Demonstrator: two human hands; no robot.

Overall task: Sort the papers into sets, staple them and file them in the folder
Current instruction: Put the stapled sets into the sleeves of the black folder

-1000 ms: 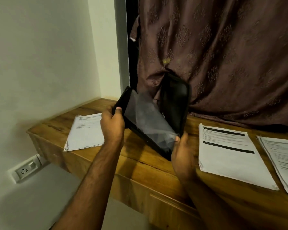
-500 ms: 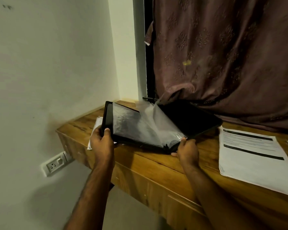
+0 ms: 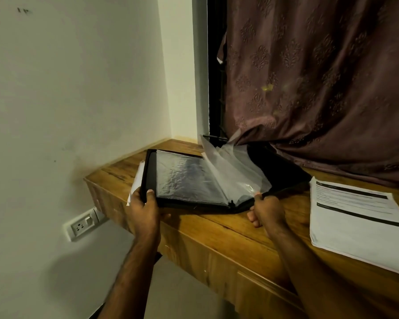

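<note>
A black folder [image 3: 279, 171] with clear plastic sleeves [image 3: 189, 178] lies open on the wooden desk [image 3: 217, 229]. My left hand [image 3: 143, 210] grips its near left corner, thumb on top of the cover. My right hand [image 3: 266, 209] pinches the near edge at the spine, where the right cover begins. Several sleeves stand fanned up in the middle. A set of printed papers [image 3: 355, 222] lies on the desk to the right. Another set of papers [image 3: 137, 178] peeks out from under the folder's left edge.
A brown patterned curtain [image 3: 320, 77] hangs behind the desk and touches the folder's far cover. A white wall [image 3: 67, 88] stands to the left, with a socket [image 3: 83, 224] below the desk's edge. The floor lies in front of the desk.
The folder has come down from a raised, tilted, half-open hold to lie flat and wide open on the desk, over the left papers. Both hands kept their hold on it.
</note>
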